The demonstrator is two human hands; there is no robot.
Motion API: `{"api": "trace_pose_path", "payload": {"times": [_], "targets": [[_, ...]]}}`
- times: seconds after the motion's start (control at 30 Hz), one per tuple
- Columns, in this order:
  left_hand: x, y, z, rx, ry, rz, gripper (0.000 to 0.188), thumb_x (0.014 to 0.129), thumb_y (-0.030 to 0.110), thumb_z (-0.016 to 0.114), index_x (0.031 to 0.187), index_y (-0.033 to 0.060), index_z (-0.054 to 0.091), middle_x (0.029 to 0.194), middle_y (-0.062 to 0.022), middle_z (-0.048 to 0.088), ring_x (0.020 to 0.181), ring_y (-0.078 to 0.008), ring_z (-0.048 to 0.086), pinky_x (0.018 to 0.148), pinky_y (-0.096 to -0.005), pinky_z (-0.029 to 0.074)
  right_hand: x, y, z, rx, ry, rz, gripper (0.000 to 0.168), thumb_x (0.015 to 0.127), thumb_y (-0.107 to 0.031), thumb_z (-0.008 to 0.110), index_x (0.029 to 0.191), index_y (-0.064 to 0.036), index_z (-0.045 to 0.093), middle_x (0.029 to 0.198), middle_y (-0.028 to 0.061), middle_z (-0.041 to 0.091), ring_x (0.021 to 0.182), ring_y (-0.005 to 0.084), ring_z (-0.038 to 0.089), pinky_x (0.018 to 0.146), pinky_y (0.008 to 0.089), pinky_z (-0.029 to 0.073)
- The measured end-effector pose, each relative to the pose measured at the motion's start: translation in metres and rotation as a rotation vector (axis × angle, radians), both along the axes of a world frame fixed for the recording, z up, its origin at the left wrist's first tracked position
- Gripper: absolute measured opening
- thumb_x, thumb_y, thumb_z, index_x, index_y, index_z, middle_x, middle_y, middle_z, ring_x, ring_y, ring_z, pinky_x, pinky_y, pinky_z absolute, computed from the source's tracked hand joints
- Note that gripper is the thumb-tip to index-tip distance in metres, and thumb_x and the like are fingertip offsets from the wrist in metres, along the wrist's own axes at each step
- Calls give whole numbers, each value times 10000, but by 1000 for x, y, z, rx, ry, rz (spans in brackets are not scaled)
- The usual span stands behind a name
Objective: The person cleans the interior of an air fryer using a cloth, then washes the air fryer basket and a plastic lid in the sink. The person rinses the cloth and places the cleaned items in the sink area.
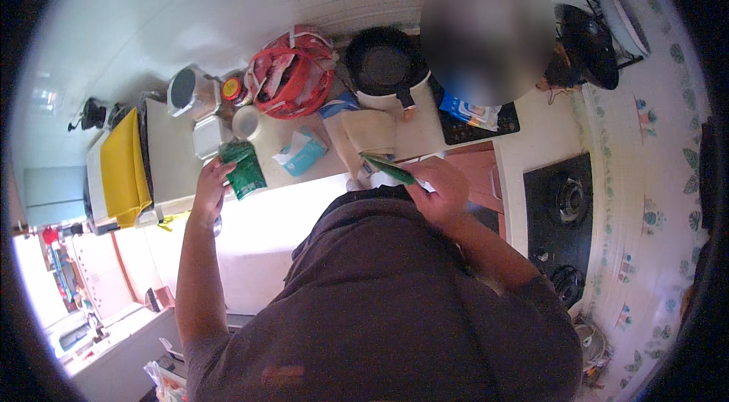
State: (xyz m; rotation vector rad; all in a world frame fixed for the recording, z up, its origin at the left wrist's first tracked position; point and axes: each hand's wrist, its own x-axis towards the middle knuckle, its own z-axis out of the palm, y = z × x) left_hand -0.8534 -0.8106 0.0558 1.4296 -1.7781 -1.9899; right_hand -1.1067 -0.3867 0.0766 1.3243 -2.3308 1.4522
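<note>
My left hand [213, 185] grips a small green packet [245, 171] by its edge, over the counter's front edge at the left. In my right hand [438, 188], near my waist, is a flat green item [388, 167], seen nearly edge-on; whether it is another packet I cannot tell. Between the hands, a teal tissue pack [302, 154] lies on the counter. Beige cloths [367, 131] hang at the counter's edge, just beyond the green item in my right hand. A round whitish container [247, 122] and a square white one [211, 137] stand behind the left packet.
Behind are a red basket [293, 86], a lidded jar [232, 89] and a black frying pan [380, 63] on a white pot. A wipes pack [471, 113] lies on a black cooktop [484, 131]. A gas stove [561, 225] is at right, a yellow cloth [122, 168] at left.
</note>
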Motion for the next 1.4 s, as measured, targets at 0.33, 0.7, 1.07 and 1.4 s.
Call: {"api": "trace_pose_path", "payload": {"times": [0.33, 0.7, 1.07, 1.4], "targets": [[-12, -29, -46, 53, -208, -119, 181, 941, 156, 687, 1108, 134, 622, 1013, 8, 667, 933, -134, 631, 813, -355, 488, 0, 8, 3, -47, 32, 2, 185, 781, -32, 796, 932, -57, 692, 913, 129, 746, 790, 303, 729, 688, 402, 581], [-24, -58, -206, -526, -342, -304, 406, 880, 190, 693, 1226, -15, 634, 1152, -209, 730, 1023, -357, 705, 889, -466, 551, 8, 2, 17, -24, 65, 26, 180, 779, -50, 806, 937, -65, 721, 906, 119, 751, 783, 299, 728, 684, 390, 578], [0, -37, -244, -993, -559, -422, 509, 823, 317, 816, 1186, 18, 619, 1084, -260, 707, 1049, -456, 678, 904, -541, 544, 15, -6, 23, 17, -7, 14, 173, 816, -101, 798, 969, -66, 727, 925, 126, 745, 820, 325, 725, 711, 416, 577], [-30, 36, -124, -857, -33, -219, 410, 912, 158, 757, 1285, 50, 626, 1202, -151, 654, 911, -236, 654, 803, -391, 544, -2, 1, 3, 7, -176, 3, 150, 861, -112, 799, 971, -37, 730, 938, 137, 746, 823, 303, 729, 686, 394, 567]]}}
